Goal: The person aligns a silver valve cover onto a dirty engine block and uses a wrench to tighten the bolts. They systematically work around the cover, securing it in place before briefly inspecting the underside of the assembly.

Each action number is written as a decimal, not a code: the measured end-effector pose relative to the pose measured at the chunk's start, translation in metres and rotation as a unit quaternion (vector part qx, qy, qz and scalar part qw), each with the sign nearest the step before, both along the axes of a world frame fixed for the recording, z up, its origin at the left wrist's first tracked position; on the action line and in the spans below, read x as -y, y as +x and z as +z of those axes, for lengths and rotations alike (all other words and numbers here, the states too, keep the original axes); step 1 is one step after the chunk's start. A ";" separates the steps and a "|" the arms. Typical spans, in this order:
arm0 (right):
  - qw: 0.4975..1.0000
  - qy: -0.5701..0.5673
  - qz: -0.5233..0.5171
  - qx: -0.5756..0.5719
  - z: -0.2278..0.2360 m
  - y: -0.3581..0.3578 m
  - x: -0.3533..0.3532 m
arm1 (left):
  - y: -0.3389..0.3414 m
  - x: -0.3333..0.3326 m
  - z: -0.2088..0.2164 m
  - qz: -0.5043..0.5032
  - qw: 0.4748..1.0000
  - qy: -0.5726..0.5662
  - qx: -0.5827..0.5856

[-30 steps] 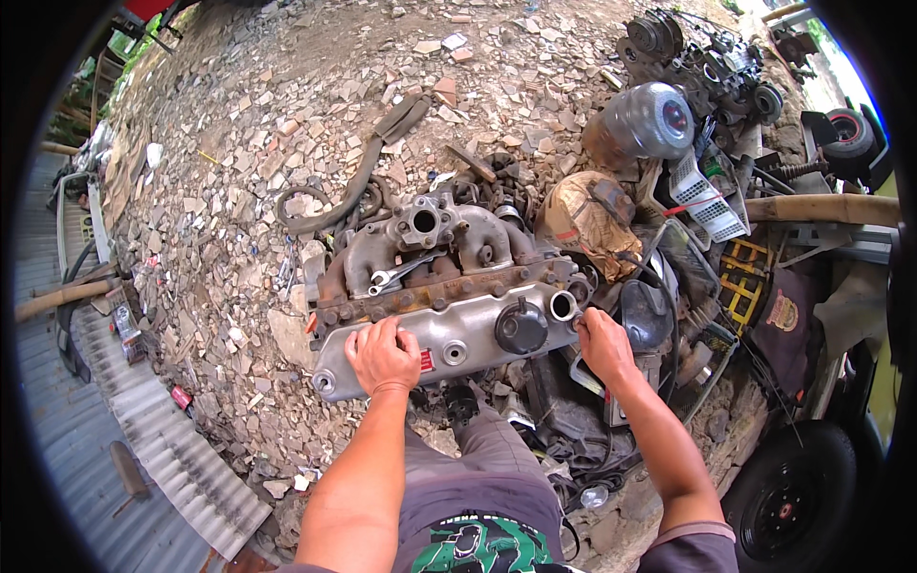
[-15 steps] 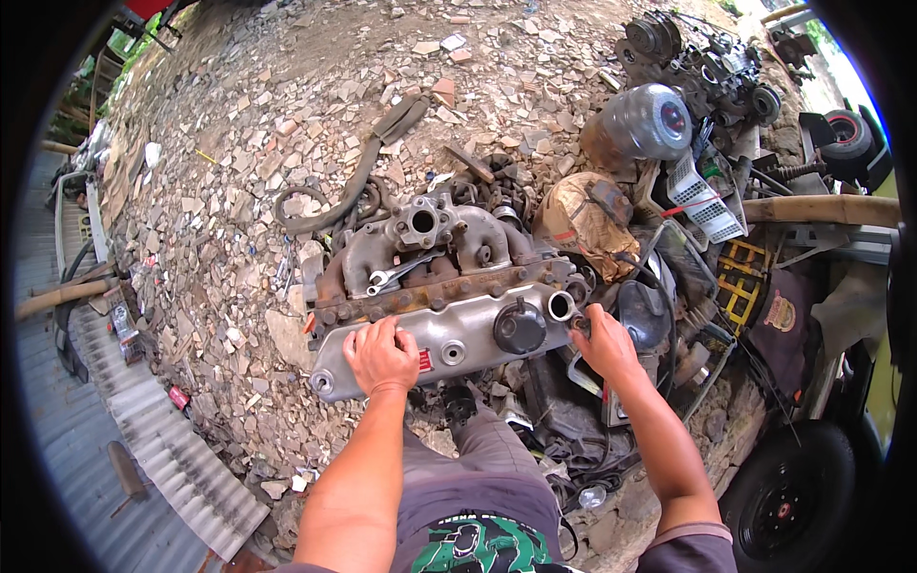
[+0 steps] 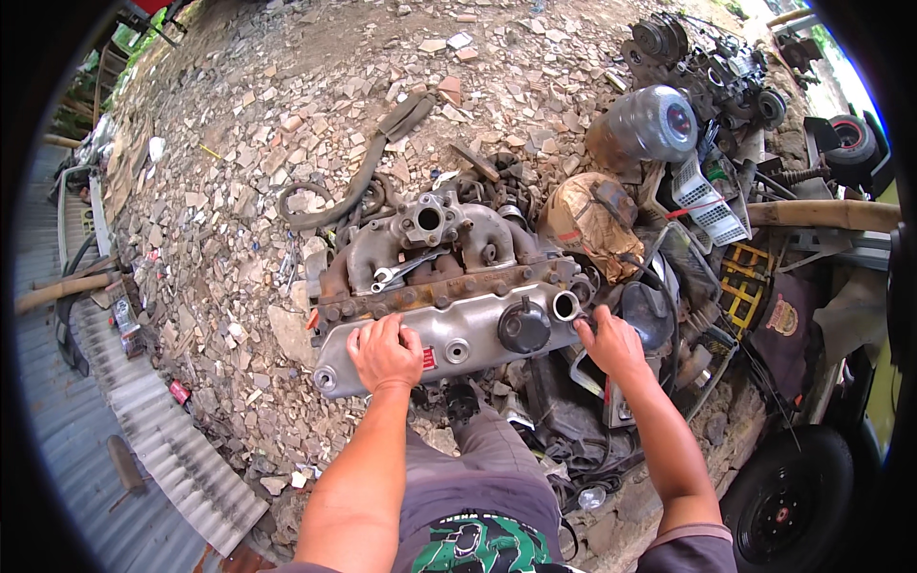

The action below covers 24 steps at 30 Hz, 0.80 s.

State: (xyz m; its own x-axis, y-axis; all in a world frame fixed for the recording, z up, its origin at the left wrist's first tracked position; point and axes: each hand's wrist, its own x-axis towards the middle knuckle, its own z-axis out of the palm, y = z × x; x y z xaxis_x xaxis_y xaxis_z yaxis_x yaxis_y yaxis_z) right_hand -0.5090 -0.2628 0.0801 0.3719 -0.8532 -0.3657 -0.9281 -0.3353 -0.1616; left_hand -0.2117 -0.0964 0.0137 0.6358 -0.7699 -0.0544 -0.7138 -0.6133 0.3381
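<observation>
The left hand (image 3: 387,353) rests on a silver cover (image 3: 484,330) (right hand (image 3: 613,346) alongside).

The ground (image 3: 306,43) is bare earth, thickly strewn with broken stone and tile (image 3: 246,177). Directly on it lie a dark strap (image 3: 406,116) and, upper right, greasy machine parts (image 3: 657,38). The engine's (image 3: 449,289) footing is hidden.

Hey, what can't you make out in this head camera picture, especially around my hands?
In the head view:
Silver cover, partly: your left hand hides the patch beneath it.
Right hand, underside: its own back hides it, so I can't tell whether it holds anything.
Inside the manifold port: lost in shadow.
Red object, upper left: cut off by the top edge.
</observation>
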 end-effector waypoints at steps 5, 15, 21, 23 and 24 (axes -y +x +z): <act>0.999 0.018 0.041 0.008 -0.010 -0.011 0.000 | -0.001 0.001 0.000 -0.002 1.000 0.001 -0.002; 0.997 0.080 -0.022 -0.003 -0.002 -0.002 0.003 | -0.001 0.002 0.001 -0.002 1.000 0.000 -0.001; 0.988 0.122 -0.074 -0.053 0.000 0.007 0.007 | -0.001 0.002 0.001 0.000 1.000 0.010 -0.006; 0.989 0.116 -0.077 -0.056 0.000 0.007 0.006 | -0.001 0.001 0.001 -0.001 1.000 0.011 -0.007; 0.992 0.101 -0.060 -0.042 -0.001 0.006 0.005 | -0.001 0.001 0.001 -0.001 1.000 0.011 -0.007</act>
State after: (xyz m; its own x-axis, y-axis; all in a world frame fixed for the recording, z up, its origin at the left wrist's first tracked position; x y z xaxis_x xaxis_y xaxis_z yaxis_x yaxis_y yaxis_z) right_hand -0.5030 -0.2679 0.0795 0.2329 -0.7961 -0.5585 -0.9725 -0.1899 -0.1348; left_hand -0.2128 -0.0971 0.0144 0.6339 -0.7693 -0.0795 -0.7101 -0.6196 0.3344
